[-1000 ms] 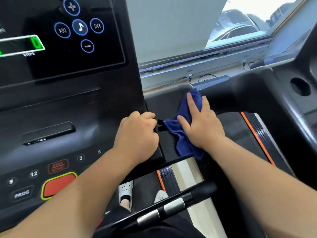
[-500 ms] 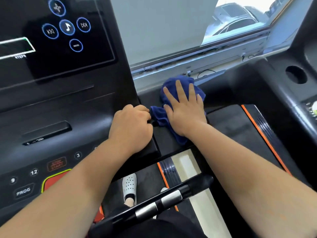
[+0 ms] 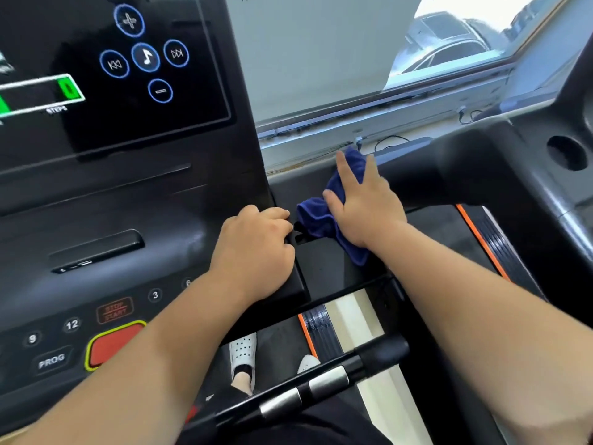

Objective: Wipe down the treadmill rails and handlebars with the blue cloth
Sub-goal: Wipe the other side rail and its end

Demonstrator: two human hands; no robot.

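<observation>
The blue cloth [image 3: 316,220] lies crumpled on the black rail just right of the console. My right hand [image 3: 362,203] presses flat on top of it, fingers spread and pointing away from me. My left hand [image 3: 256,248] is curled in a fist on the console's right corner, touching the cloth's left edge; I see nothing in it. A black handlebar [image 3: 324,383] with two silver grip sensors runs across below my arms.
The treadmill console [image 3: 96,187] with touchscreen and red stop button [image 3: 112,343] fills the left. A neighbouring treadmill's black arm [image 3: 481,168] and orange-edged belt [image 3: 481,248] sit on the right. A window sill [image 3: 353,123] is ahead. White shoes [image 3: 243,353] stand on the belt below.
My right hand slid the cloth forward and left along the rail, then back slightly right. The left fist stayed on the console corner.
</observation>
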